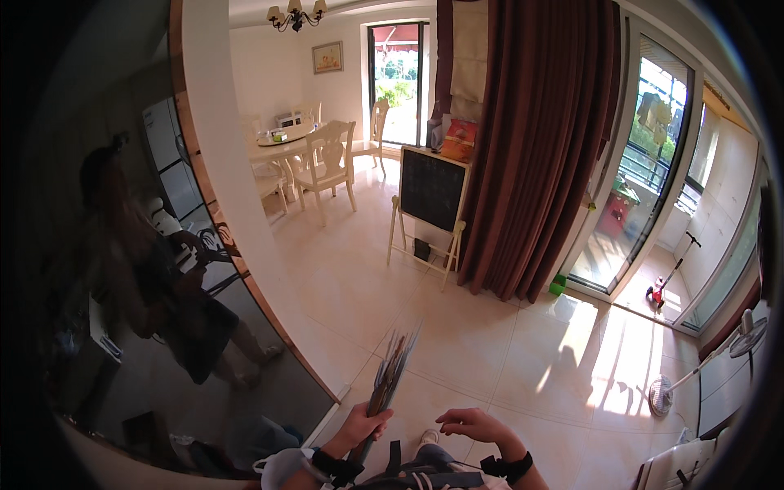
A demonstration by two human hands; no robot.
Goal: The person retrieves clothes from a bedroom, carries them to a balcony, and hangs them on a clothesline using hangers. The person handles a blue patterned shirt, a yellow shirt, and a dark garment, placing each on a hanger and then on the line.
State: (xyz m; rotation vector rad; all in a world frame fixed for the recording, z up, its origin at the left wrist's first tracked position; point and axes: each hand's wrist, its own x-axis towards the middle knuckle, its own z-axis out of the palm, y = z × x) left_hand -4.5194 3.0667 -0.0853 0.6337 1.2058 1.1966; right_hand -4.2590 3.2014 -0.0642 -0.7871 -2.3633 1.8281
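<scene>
My left hand (362, 424) is closed around a bundle of long thin sticks (390, 373), whose tips fan out up and forward over the tiled floor. The material of the sticks cannot be told. My right hand (468, 424) is held apart to the right of the bundle, fingers loosely bent, with nothing in it. Both wrists wear black bands. Below the hands show one of my shoes (430, 437) and some straps at my body. A pale, rounded container with a handle (288, 468) is beside my left forearm, partly hidden.
A dark glossy panel (257, 343) with a wood edge reflects a person at left. Ahead stand an easel blackboard (432, 188), a dining chair (331, 156), a table (285, 144) and brown curtains (527, 153). A fan (661, 395) and sliding glass doors (637, 153) are at right.
</scene>
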